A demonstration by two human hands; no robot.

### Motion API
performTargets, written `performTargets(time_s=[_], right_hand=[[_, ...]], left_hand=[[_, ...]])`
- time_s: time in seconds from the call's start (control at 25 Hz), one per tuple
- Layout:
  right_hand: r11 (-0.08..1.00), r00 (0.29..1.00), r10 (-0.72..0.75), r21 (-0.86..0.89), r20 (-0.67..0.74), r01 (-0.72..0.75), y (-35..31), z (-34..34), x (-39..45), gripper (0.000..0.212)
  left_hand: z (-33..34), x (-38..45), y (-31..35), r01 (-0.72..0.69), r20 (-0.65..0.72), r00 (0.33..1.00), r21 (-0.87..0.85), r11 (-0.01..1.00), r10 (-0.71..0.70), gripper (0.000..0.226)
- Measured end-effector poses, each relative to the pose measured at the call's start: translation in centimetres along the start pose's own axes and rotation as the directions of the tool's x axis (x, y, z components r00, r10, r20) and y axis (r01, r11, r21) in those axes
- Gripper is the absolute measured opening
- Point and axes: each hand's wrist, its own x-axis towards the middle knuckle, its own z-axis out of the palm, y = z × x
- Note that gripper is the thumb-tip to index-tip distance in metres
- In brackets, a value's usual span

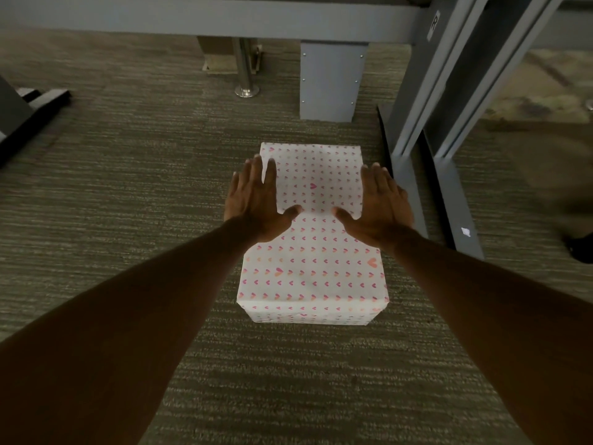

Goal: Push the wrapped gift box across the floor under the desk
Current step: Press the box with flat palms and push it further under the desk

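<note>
A gift box (313, 252) wrapped in white paper with small pink and orange hearts lies on the grey-green carpet, its long axis pointing away from me toward the desk. My left hand (256, 203) is spread flat over the box's left edge, fingers apart and thumb stretched inward. My right hand (378, 203) mirrors it over the right edge. Both hands are over the box's far half, and neither one grips it. The grey desk frame (224, 17) crosses the top of the view.
A grey desk leg column (332, 81) stands just beyond the box. A tall grey upright with a long foot (417, 155) runs along the box's right side. A chrome post (246, 69) stands at the back, and a dark furniture base (29, 114) sits at the far left.
</note>
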Motion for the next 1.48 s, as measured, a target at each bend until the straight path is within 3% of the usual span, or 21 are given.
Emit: performTargets(time_s=[0.28,1.08,1.36,1.48], right_hand=[[0.993,0.998,-0.061,-0.105,-0.031,0.057,-0.7,-1.1,0.2,0.105],[0.995,0.999,-0.053,-0.08,-0.012,0.052,-0.7,-2.1,0.1,0.108],[0.999,0.999,-0.023,-0.023,-0.025,0.022,-0.2,-1.2,0.1,0.107],[0.999,0.998,0.048,0.026,-0.034,-0.047,0.4,-0.5,0.1,0.092]], left_hand=[[-1.2,0.0,0.8,-0.068,-0.029,0.997,0.069,0.995,0.07,0.112],[-1.4,0.5,0.8,-0.063,-0.041,0.997,0.037,0.997,0.064,0.113],[-0.3,0.0,-0.2,-0.017,0.048,0.999,-0.017,1.0,0.017,0.114],[0.2,0.0,-1.0,0.024,0.103,0.995,-0.094,0.995,-0.014,0.106]])
